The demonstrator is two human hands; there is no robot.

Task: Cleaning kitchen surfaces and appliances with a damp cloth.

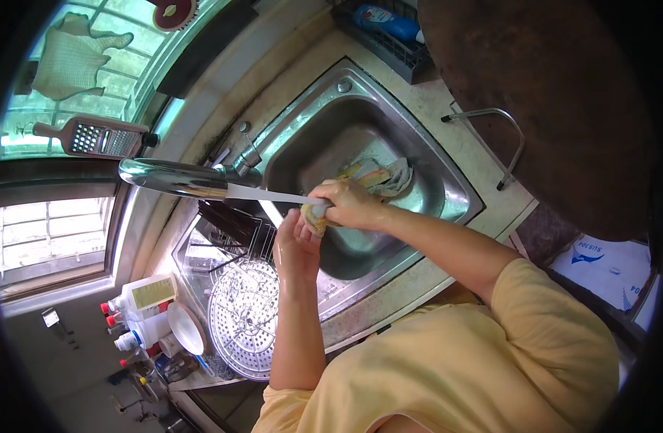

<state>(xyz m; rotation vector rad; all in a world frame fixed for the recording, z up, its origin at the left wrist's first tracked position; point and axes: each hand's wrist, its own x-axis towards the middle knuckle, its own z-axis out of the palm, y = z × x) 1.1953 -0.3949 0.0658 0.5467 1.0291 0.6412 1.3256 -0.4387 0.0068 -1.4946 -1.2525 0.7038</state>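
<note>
My right hand point(350, 203) grips a small yellowish, rough-textured piece point(313, 221), its material unclear, above the near-left part of a stainless steel sink point(358, 254). My left hand point(299, 238) cups the piece's lower left side, with the thumb beside it and fingers partly hidden behind. From a chrome faucet point(174, 178), a stream of water point(266, 194) runs onto the piece and the right fingers. Beyond the right hand, a crumpled whitish translucent thing point(400, 178) and yellowish pieces point(372, 177) lie in the basin.
A perforated steel steamer plate point(244, 319) and a wire rack point(263, 238) stand left of the sink. Several bottles point(147, 295) and a white bowl point(186, 327) are farther left. A blue bottle point(388, 23) lies in a dark basket point(410, 57). A large brown round surface point(542, 108) overhangs the right.
</note>
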